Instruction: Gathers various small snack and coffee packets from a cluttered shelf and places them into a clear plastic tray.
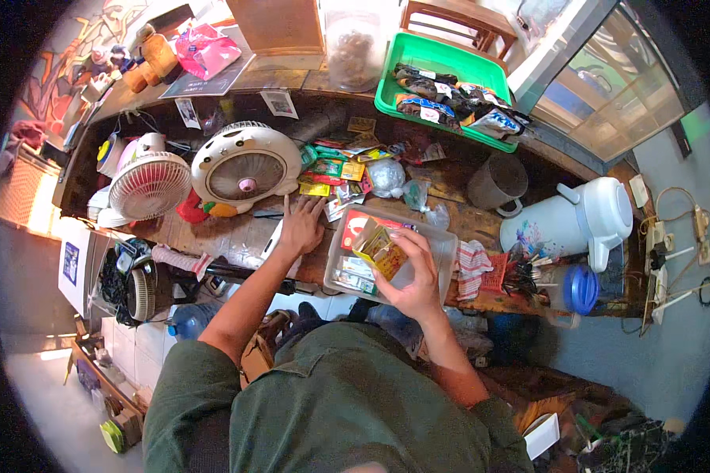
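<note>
My right hand (415,280) pinches a few yellow sachets (382,254) over a clear plastic box (450,256). Inside that box lie a red and white packet (356,226) and several pale sachets (353,274). My left hand (301,226) rests on the wooden table with its fingers stretched out and nothing in its grasp. A white flat object (272,240), partly covered by that hand and forearm, lies beneath it. Just beyond the left fingertips spreads a pile of colourful sachets (335,169), with a knotted clear plastic bag (386,177) on its right.
Two fans, a pink-grilled one (150,185) and a white round one (246,169), stand on the left. A green tray (450,87) of packets sits on the raised back shelf. A grey mug (498,183), white thermos jug (560,221) and red basket (493,273) are rightward.
</note>
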A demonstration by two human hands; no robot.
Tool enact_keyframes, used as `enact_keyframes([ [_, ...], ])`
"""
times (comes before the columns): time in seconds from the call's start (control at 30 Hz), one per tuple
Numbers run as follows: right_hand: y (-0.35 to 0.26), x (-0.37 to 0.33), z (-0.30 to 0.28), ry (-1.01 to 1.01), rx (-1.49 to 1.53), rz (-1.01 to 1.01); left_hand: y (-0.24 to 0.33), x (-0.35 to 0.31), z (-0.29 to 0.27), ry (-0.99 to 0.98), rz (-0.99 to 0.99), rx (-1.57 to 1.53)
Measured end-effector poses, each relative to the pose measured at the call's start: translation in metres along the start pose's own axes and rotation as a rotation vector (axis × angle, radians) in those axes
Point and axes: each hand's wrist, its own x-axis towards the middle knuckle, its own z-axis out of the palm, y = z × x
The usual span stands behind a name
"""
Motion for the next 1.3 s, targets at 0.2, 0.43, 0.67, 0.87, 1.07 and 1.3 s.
enact_keyframes([
  [0.2,0.01,0.009,-0.002,-0.017,0.03,-0.029,-0.01,0.016,0.006,-0.061,-0.199,-0.001],
  [0.43,0.013,0.01,-0.01,-0.021,0.062,-0.025,-0.002,0.023,0.018,0.067,-0.196,0.072],
  [0.67,0.015,0.003,-0.016,-0.007,0.044,0.047,0.008,0.005,0.005,0.13,-0.112,-0.02],
  [0.87,0.018,0.005,-0.024,-0.023,0.026,-0.003,0.0,-0.003,0.013,0.223,-0.182,0.016],
  [1.07,0.022,-0.002,-0.019,-0.009,0.083,0.042,-0.019,0.001,0.011,0.162,-0.167,-0.089],
  [1.3,0.026,-0.012,-0.018,-0.033,0.086,0.078,-0.026,-0.014,0.01,0.29,0.058,0.042],
])
